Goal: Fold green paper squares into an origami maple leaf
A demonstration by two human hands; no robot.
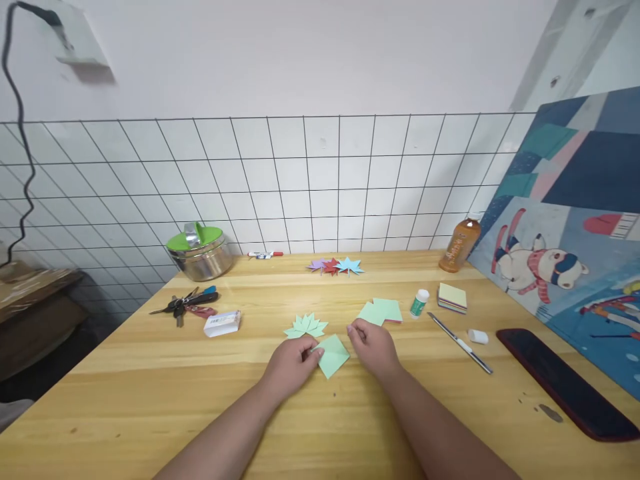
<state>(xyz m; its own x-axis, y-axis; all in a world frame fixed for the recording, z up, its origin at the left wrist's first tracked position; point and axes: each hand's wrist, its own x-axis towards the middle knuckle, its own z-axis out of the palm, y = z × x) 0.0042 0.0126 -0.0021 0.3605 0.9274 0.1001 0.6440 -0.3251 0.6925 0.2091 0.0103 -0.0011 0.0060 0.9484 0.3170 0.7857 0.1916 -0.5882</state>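
Observation:
A light green square of paper with a faint crease is turned corner-up in front of me. My left hand pinches its left side between thumb and fingers. Just right of the paper, my right hand is closed, its thumb and fingertips together, apart from the sheet, with nothing visible in them. Behind my left hand lies a pointed fan of folded green paper. More green paper squares lie behind my right hand, which partly covers them.
Purple, red and blue paper leaves lie near the wall. To the right are a glue stick, a sticky-note stack, a utility knife, its white cap, a dark tray and a bottle. Leftward: pot, keys, small box.

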